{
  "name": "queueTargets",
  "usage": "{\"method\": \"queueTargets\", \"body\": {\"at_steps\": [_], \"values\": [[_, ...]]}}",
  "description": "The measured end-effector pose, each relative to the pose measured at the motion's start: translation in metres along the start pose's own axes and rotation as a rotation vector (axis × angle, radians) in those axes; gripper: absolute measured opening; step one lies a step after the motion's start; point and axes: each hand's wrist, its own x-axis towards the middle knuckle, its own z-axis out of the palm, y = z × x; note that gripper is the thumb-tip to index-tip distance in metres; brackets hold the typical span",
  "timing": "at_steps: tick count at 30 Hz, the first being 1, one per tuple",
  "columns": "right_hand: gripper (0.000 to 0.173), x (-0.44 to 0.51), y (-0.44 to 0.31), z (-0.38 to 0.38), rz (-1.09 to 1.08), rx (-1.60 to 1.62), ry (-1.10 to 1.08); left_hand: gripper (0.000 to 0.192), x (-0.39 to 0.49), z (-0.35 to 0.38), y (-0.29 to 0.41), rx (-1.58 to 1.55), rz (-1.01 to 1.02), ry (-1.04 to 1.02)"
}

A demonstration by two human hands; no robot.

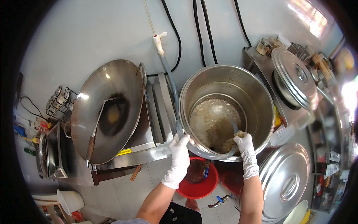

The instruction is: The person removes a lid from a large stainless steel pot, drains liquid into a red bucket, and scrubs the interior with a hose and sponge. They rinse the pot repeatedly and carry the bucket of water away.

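Observation:
A tall stainless steel pot point(253, 92) stands open before me, with some cloudy water point(209, 123) at its bottom. My left hand point(180, 152), in a white glove, grips a clear plastic hose point(171, 81) at the pot's left rim. That hose runs down from a white tap point(157, 42) on the wall, loops along the near rim and bends into the pot. At the near right inside edge my right hand point(246, 149), also gloved, is closed on a pale scrubbing pad point(237, 135), beside the hose's end part. Whether it holds the hose too I cannot tell.
Left of the pot rests a large wok point(84, 120) with a wooden-handled spatula point(91, 148). A red basin point(211, 187) sits on the floor below, near a blue-handled valve point(220, 199). Lidded steel pots point(279, 179) stand at the right. Jars point(263, 47) line the back right shelf.

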Motion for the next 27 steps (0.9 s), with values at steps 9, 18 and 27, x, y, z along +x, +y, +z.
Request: {"method": "queueTargets", "body": {"at_steps": [9, 18, 27], "values": [[0.024, -0.005, -0.003, -0.009, -0.064, 0.065, -0.038, 0.027, -0.104, 0.001, 0.011, 0.167, 0.068, -0.031], [0.03, -0.005, -0.011, 0.002, -0.001, 0.1, 0.1, 0.02, -0.029, -0.065, 0.004, 0.393, -0.428, 0.122], [0.032, -0.018, -0.019, 0.002, -0.039, -0.007, 0.178, 0.051, -0.031, -0.002, 0.04, 1.184, 0.748, -0.228]]}}
